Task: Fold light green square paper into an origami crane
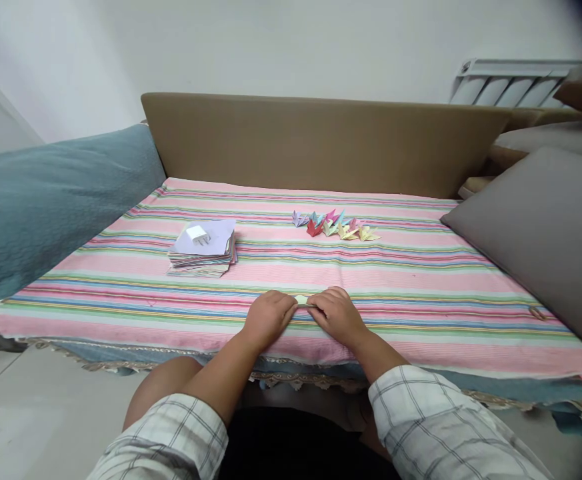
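Observation:
A small piece of pale green folded paper (pixel 301 301) lies between my hands near the front of the striped cloth. My left hand (pixel 269 318) pinches its left end, and my right hand (pixel 337 315) pinches its right end. Most of the paper is hidden under the fingers. Beyond my hands, several folded paper cranes (pixel 331 225) in purple, blue, red, pink and yellow sit close together. To the left stands a stack of coloured paper sheets (pixel 203 261), a pale lilac one on top.
A white plug adapter (pixel 197 234) rests on the paper stack. The striped cloth (pixel 401 280) covers the sofa seat, with a brown backrest (pixel 321 143) behind. A blue-covered armrest (pixel 61 200) bounds the left, a grey cushion (pixel 541 233) the right.

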`<state>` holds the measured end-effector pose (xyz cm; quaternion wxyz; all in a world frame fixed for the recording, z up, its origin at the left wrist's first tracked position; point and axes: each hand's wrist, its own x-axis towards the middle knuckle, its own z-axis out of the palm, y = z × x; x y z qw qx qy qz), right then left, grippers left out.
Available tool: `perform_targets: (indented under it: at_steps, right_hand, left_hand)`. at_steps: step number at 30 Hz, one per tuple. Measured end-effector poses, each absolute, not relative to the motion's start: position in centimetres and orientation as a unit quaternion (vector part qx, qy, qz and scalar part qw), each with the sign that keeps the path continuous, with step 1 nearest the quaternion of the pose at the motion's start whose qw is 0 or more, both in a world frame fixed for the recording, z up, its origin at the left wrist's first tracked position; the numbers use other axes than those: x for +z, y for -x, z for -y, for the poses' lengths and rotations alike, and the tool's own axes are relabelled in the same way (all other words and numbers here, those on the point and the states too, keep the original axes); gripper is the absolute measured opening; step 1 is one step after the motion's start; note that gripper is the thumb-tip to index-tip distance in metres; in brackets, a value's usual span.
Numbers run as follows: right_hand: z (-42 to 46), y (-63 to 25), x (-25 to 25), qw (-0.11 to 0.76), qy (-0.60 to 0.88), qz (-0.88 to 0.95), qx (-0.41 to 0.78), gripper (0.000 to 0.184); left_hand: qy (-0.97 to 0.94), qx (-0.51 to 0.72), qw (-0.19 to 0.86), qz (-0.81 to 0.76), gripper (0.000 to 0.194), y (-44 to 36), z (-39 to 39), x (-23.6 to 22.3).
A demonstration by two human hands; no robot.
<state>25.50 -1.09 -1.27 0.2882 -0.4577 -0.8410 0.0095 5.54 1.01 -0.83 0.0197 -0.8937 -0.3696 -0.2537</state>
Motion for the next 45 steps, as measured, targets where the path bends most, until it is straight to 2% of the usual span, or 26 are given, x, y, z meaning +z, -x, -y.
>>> perform_targets:
  at_steps: [5, 9, 13, 21, 25, 27, 29, 31, 34, 39, 45]
  right_hand:
    - [0.8, -25.2, -1.7, 0.318, 0.465, 0.826, -0.006, 0.012]
    - [0.9, -25.2, -1.6, 0.344, 0.466, 0.815, 0.025, 0.013]
    - [1.2, -25.2, -0.8, 0.357, 0.458, 0.811, 0.071, 0.017]
    - [1.6, -25.6, -0.2, 0.384, 0.469, 0.775, 0.18, 0.022]
    - [1.5, -25.3, -0.1, 0.385, 0.503, 0.724, 0.274, 0.019]
    - [1.2, -25.3, 0.1, 0.379, 0.532, 0.678, 0.336, 0.021]
    - [1.0, -25.4, 0.2, 0.357, 0.563, 0.632, 0.395, 0.022]
    - [0.7, -25.7, 0.4, 0.334, 0.587, 0.594, 0.437, 0.022]
    - [0.2, -25.9, 0.4, 0.314, 0.609, 0.561, 0.464, 0.022]
    - [-0.7, -26.0, 0.1, 0.307, 0.608, 0.6, 0.42, 0.021]
    - [-1.4, -26.1, 0.5, 0.274, 0.6, 0.66, 0.359, 0.019]
  left_hand:
    - [0.892, -0.26, -0.025, 0.37, 0.021, -5.4, -1.0, -0.7]
    - [0.888, -0.263, -0.043, 0.375, 0.031, -5.4, -1.1, -1.0]
    - [0.869, -0.269, -0.076, 0.407, 0.024, -5.5, -1.1, -1.0]
    - [0.804, -0.276, -0.274, 0.45, 0.019, -5.6, -0.8, 0.7]
    - [0.774, -0.271, -0.332, 0.465, 0.022, -5.5, -0.9, 0.7]
    - [0.761, -0.304, -0.314, 0.48, 0.035, -5.3, -1.0, 0.6]
    - [0.759, -0.359, -0.231, 0.492, 0.045, -4.9, -1.1, 0.5]
    - [0.786, -0.389, -0.122, 0.465, 0.04, -4.7, -0.9, 0.5]
    - [0.863, -0.351, -0.018, 0.363, 0.027, -4.8, -0.2, 0.3]
    - [0.921, -0.223, 0.033, 0.317, 0.037, -6.0, 1.1, -1.1]
    - [0.93, -0.165, 0.047, 0.325, 0.05, -6.3, 1.2, -2.3]
